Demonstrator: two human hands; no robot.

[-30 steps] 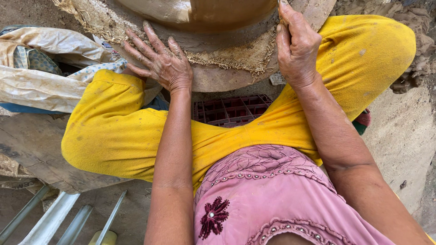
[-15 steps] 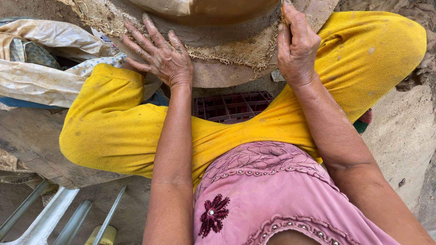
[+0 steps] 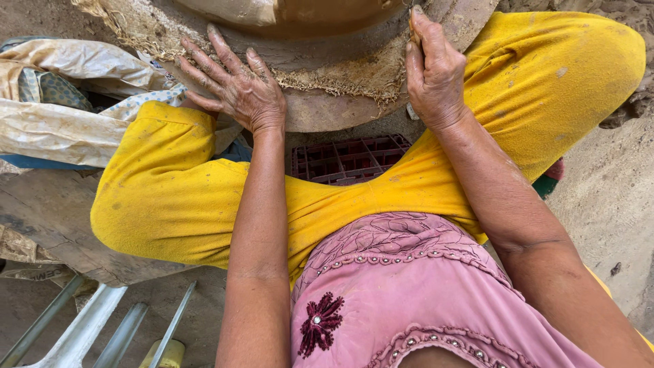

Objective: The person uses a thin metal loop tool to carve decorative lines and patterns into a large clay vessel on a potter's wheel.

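Clay-caked hands on the round slab [image 3: 327, 109] rim: left hand [image 3: 238, 85] splayed flat, right hand [image 3: 432, 71] gripping its edge.

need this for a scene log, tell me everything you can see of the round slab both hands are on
The round slab is a thick, flat disc, brown and clay-caked, with frayed coarse fibre along its top edge. It sits between the knees, partly cut off by the frame. A wet brown clay form stands on it. The left hand lies spread on it; the right hand grips its rim.

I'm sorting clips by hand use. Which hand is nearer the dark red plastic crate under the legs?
Left. The left hand lies flat on the round clay slab, just up-left of the crate. The right hand grips the slab's edge, up-right and slightly farther.
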